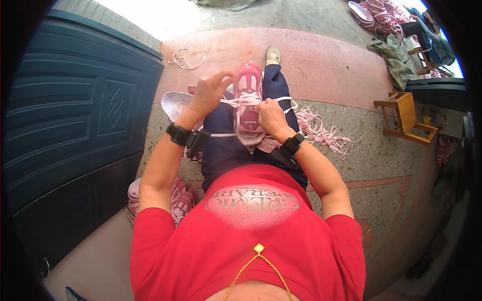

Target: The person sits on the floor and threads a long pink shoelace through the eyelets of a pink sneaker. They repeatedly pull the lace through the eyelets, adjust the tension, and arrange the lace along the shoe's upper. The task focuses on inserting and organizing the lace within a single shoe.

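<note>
A pink sneaker [248,118] lies across my lap, its toe pointing away from me. White-pink shoelace [246,99] is threaded through its eyelets and stretches left to my left hand [210,94]. That hand is raised beside the shoe, thumb and fingers pinched, with fingertips slightly blurred. My right hand [273,119] is closed at the shoe's right edge, gripping the lace near the tongue; the fingers hide the exact hold. A white strap [222,135] crosses my thighs.
Loose pink laces [321,129] lie in a heap right of my legs, and one lace [188,59] lies ahead. Several pink shoes [182,198] sit by my left hip. A wooden stool [405,118] stands at right; a blue door [80,110] is at left.
</note>
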A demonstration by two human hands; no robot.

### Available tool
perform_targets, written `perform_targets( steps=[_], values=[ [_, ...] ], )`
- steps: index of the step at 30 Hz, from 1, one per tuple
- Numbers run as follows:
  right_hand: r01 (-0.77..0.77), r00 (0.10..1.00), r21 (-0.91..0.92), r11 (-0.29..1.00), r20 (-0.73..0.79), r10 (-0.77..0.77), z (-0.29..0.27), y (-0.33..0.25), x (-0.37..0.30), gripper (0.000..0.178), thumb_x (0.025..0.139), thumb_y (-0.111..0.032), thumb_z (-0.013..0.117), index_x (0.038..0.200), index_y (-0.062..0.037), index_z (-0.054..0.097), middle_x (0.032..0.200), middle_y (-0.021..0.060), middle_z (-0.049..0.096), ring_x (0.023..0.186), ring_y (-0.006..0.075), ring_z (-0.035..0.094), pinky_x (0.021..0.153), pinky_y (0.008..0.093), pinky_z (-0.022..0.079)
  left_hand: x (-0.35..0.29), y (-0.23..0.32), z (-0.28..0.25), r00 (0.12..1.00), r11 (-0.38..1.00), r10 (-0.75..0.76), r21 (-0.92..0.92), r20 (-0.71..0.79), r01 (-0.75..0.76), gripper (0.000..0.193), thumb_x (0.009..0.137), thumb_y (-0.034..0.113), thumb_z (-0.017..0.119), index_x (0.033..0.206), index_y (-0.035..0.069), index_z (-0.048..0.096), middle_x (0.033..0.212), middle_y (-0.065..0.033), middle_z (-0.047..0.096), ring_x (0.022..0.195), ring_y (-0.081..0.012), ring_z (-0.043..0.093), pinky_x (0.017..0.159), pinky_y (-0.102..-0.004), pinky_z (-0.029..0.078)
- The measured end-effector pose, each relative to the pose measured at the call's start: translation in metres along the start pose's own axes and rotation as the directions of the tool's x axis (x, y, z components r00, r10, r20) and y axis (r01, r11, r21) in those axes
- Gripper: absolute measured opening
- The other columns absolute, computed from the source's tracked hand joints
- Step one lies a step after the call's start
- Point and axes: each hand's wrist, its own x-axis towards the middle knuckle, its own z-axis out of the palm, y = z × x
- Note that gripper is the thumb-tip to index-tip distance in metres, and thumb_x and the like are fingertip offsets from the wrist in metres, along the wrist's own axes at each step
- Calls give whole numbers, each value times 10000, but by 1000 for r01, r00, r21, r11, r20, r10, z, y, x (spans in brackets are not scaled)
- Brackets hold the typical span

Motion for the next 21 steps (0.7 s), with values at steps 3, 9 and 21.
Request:
perform_targets(
  steps=[3,9,21],
  values=[
    [2,1000,79,997,13,-3,6,-5,1,116,818,-116,580,786,-23,642,816,181,583,834,355,566,748,438,458,-7,-36,44,946,970,242,36,-215,-240,344,885,124,576,1198,12,488,747,-155,611,682,-122,609,644,-285,477],
    [4,999,277,961,45,-17,1,-7,9,105,785,-94,617,848,-10,612,836,203,613,825,363,599,732,426,471,-16,-41,78,989,970,110,-205,-95,-127,176,829,123,620,960,6,616,721,-132,622,718,-264,617,656,-335,483],
    [-13,995,184,983,97,-5,-12,-7,13,232,775,-129,618,984,-31,595,868,204,639,862,364,623,737,445,487,-7,-42,99,919,905,390,208,-59,-371,53,781,39,563,822,29,593,795,-148,608,814,-348,531,716,-407,452]
  ],
)
